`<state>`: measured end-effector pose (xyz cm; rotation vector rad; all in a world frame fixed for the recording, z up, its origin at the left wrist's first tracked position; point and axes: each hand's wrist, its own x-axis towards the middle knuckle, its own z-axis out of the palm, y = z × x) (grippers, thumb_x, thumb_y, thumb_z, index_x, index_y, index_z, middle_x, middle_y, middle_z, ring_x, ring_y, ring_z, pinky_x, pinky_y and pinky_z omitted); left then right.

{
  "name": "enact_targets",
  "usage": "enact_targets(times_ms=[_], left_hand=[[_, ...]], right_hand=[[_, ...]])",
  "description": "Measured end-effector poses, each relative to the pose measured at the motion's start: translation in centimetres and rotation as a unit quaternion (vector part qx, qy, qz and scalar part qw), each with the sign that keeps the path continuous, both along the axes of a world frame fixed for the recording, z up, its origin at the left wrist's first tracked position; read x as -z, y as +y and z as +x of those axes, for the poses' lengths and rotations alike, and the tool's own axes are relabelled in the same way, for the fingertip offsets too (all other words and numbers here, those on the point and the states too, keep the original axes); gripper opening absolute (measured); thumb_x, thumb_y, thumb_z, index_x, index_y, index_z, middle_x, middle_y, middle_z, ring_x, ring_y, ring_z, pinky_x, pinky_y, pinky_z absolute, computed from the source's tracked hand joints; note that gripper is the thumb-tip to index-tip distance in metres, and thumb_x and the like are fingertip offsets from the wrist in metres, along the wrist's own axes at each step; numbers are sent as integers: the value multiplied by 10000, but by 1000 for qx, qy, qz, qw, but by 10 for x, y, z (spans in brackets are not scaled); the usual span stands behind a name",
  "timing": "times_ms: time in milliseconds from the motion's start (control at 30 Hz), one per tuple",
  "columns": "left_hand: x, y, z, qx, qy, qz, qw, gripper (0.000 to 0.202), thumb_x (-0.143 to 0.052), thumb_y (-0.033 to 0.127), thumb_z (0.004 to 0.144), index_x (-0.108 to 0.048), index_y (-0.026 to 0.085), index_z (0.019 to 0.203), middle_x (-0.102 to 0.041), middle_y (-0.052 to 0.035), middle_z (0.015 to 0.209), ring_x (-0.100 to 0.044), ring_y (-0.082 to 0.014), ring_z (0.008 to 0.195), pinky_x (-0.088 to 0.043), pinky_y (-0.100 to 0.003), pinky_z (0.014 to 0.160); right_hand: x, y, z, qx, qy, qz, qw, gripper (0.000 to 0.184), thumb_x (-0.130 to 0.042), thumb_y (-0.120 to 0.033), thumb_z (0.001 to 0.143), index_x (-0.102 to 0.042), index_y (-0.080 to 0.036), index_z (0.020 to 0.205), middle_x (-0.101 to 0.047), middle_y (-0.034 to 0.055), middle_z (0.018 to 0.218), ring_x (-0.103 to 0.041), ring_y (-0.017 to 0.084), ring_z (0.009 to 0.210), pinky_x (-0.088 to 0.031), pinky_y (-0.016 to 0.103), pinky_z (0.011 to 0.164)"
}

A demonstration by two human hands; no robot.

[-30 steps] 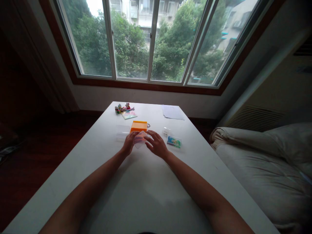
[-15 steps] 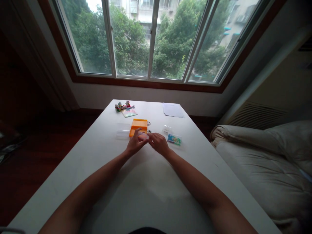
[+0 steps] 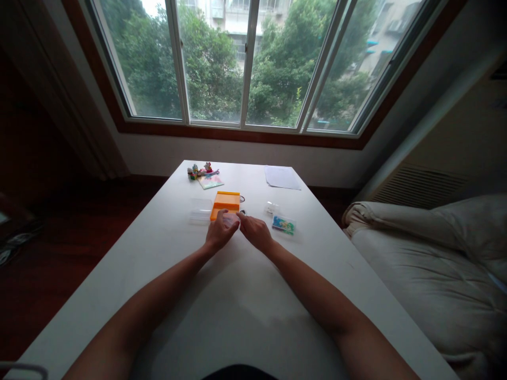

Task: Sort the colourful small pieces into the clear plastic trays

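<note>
Holding clear case with left fingers; right fingers, grip unclear, at its edge; wide tabletop around.

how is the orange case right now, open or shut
Open: the orange case shows both halves, one beyond the other, the nearer partly hidden by the left hand.

There are two hands, one orange case and four window panes.
</note>
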<state>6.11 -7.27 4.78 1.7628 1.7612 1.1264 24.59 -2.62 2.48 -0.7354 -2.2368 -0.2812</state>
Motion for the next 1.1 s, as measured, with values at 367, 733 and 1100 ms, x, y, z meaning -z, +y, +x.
enact_targets(times_ms=[367, 733, 1100], left_hand=[[-4, -5, 3, 35, 19, 18, 999, 657, -649, 462, 846, -427, 197, 1405, -717, -13, 737, -715, -236, 751, -539, -351, 780], [11, 2, -5, 214, -145, 89, 962, 794, -642, 341, 857, -261, 248, 1548, -686, -80, 1116, -677, -195, 969, -544, -388, 926], [26, 24, -14, 169, -223, 88, 956, 639, -696, 354, 819, -467, 249, 1407, -601, -116, 1304, -643, -190, 965, -541, -326, 836]], right_hand=[[-3, -1, -1, 42, 44, 16, 998, 288, -407, -122, 989, -521, -165, 1250, -687, 78, 968, -646, 166, 819, -514, 279, 719], [-2, 12, 12, 68, 161, -140, 975, 245, -399, -171, 987, -607, -202, 1113, -654, 87, 1108, -643, 187, 993, -545, 323, 884], [1, 18, 14, 33, 218, -160, 962, 299, -432, -321, 1015, -575, -217, 1257, -467, 131, 1414, -522, 213, 1253, -580, 349, 908]])
